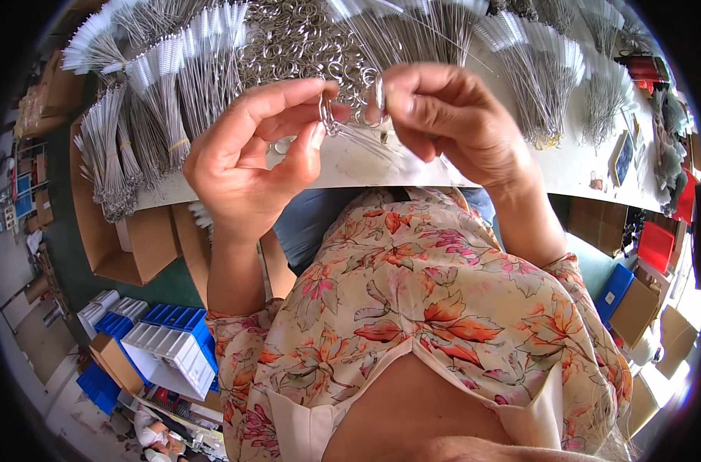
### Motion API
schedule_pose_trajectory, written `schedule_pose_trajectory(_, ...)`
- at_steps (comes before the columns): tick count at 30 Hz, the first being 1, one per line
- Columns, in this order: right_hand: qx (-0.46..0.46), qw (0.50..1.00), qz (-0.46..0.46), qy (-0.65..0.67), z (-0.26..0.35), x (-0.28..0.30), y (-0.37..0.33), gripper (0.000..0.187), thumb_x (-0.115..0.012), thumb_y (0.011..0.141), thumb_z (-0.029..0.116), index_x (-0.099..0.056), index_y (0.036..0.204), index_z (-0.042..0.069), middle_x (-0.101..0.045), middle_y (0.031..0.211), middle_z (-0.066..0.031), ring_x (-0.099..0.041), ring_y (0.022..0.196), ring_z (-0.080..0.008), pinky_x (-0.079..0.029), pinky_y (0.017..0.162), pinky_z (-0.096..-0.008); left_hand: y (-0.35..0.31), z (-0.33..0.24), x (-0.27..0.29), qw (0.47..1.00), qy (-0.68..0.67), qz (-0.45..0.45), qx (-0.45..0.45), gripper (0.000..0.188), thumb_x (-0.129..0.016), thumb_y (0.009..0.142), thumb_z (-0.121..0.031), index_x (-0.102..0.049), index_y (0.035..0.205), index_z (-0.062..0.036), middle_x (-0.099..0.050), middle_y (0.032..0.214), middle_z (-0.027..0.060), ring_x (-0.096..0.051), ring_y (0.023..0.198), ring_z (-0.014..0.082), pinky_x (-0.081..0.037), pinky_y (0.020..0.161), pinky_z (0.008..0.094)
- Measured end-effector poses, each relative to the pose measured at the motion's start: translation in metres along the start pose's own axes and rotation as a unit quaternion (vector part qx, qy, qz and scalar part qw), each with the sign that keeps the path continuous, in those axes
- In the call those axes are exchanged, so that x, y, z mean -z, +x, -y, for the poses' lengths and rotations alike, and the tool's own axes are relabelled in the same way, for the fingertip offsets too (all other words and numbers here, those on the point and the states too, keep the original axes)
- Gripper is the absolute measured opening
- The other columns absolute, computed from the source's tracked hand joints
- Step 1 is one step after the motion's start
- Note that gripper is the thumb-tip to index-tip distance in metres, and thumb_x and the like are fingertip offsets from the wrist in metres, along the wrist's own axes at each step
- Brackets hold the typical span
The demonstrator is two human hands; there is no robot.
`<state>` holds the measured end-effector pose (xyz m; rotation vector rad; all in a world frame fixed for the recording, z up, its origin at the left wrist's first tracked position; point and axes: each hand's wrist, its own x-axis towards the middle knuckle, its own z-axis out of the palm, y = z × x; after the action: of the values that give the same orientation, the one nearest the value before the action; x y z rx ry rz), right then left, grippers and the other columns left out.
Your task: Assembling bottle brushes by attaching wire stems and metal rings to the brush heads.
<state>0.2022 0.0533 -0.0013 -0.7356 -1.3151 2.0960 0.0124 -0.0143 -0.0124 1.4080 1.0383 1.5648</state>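
My left hand [250, 150] is raised over the near edge of the table, its thumb and fingers pinching a metal split ring [324, 112]. From that ring several thin wire stems [367, 143] slant away toward the right; their far ends are blurred. Close by on the right, my right hand [462, 112] has thumb and forefinger closed on another shiny metal ring [380, 96]. The two hands are a short gap apart. Behind them spreads a heap of loose metal rings [293, 38].
Bundles of thin wire brushes with white bristles lie on the left [162, 85], far middle [412, 35] and right [531, 73] of the white table [435, 175]. A cardboard box [139, 250] stands below the left edge, with blue and white plastic crates [169, 350] farther down.
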Motion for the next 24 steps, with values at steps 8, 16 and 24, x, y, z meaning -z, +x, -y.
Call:
schedule_pose_trajectory(8, 0.080, 0.994, -0.039, -0.071, 0.018, -0.025, 0.003, 0.014, -0.063, 0.083, 0.014, -0.062, 0.089, 0.001, -0.055, 0.067, 0.0007, -0.046, 0.052, -0.0050, -0.036, 0.046, -0.0189, 0.015, -0.013, -0.006, 0.986, 0.096, 0.000, -0.135, 0.029, -0.061, 0.070, 0.013, -0.057, 0.099, 0.0115, -0.062, 0.095, 0.0166, -0.064, 0.082, 0.0201, -0.052, 0.074, 0.0263)
schedule_pose_trajectory(16, 0.097, 0.988, 0.022, -0.121, 0.015, -0.023, 0.007, 0.011, -0.064, 0.081, 0.009, -0.061, 0.088, 0.001, -0.059, 0.072, -0.0010, -0.051, 0.056, -0.0046, -0.041, 0.049, -0.0181, 0.020, -0.028, 0.004, 0.982, 0.164, 0.042, -0.079, 0.031, -0.048, 0.075, 0.012, -0.054, 0.106, 0.0128, -0.061, 0.097, 0.0215, -0.061, 0.089, 0.0210, -0.047, 0.081, 0.0274)
schedule_pose_trajectory(24, 0.070, 0.995, 0.013, -0.077, 0.016, -0.024, 0.002, 0.011, -0.064, 0.080, 0.012, -0.063, 0.083, 0.001, -0.060, 0.071, -0.0007, -0.052, 0.058, -0.0052, -0.043, 0.052, -0.0194, 0.029, -0.032, 0.013, 0.977, 0.175, 0.118, -0.028, 0.016, -0.062, 0.081, -0.004, -0.060, 0.096, 0.0020, -0.059, 0.080, 0.0033, -0.052, 0.069, 0.0053, -0.042, 0.060, 0.0181)
